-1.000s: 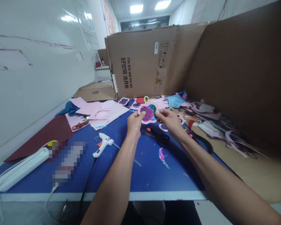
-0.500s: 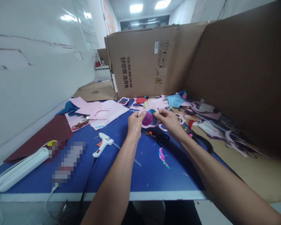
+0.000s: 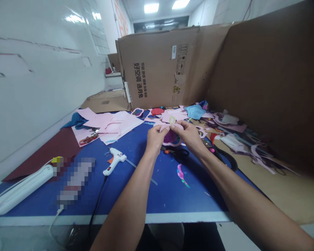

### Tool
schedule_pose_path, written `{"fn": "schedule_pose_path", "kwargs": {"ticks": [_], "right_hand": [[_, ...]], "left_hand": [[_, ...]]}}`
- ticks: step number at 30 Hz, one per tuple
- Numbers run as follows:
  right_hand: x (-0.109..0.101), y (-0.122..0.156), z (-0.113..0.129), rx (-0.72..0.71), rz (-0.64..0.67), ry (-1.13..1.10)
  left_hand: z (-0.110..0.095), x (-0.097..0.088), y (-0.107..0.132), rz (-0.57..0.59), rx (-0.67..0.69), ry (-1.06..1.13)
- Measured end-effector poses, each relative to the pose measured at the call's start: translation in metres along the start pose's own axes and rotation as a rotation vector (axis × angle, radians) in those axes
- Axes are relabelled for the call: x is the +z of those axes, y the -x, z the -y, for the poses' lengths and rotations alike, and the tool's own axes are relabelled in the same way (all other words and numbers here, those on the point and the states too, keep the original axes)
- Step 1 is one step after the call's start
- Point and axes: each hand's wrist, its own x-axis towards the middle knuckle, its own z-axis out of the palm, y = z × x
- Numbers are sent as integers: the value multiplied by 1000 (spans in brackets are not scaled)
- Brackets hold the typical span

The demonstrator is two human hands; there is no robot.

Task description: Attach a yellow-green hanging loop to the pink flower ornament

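Observation:
Both hands hold up a pink scalloped paper cutout [image 3: 172, 140] with a shiny purple and blue-green middle. My left hand [image 3: 155, 138] pinches its upper left edge, thumb on the near face. My right hand [image 3: 187, 134] pinches the top edge beside it, and the two thumbs nearly meet. A yellow-green loop [image 3: 172, 119] shows just above the thumbs; whether it is fixed to the cutout I cannot tell. Below the cutout, black-handled scissors [image 3: 181, 153] lie on the blue table [image 3: 146, 204]. A shiny pink and green scrap [image 3: 181, 174] rests nearer to me.
On the left lies a white glue gun [image 3: 114, 161] with its cord, beside a white power strip [image 3: 23, 191]. Pink paper sheets [image 3: 125, 123] spread behind it. Paper scraps [image 3: 232, 139] pile up at right. Cardboard walls [image 3: 157, 76] stand at the back and right.
The cutout has tilted and shifted slightly right, showing less of its shiny middle. My hands have come closer together, with both thumbs now at its top edge.

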Motion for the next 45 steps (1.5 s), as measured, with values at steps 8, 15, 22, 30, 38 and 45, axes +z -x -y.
{"fn": "schedule_pose_path", "kwargs": {"ticks": [8,15,22,30,38,45], "right_hand": [[2,0,3,19,-12,31],[0,1,1,-6,44,49],[2,-2,-6,0,51,22],[2,-2,-5,-24,38,28],[3,-1,-5,-29,57,41],[3,-1,-6,-43,79,95]], "left_hand": [[-3,0,1,5,-23,26],[-5,-1,1,-43,-27,10],[-8,0,1,-64,-48,40],[-8,-1,1,-79,-27,38],[-8,0,1,-80,-30,24],[-4,-2,-1,-88,-15,-21]]}}
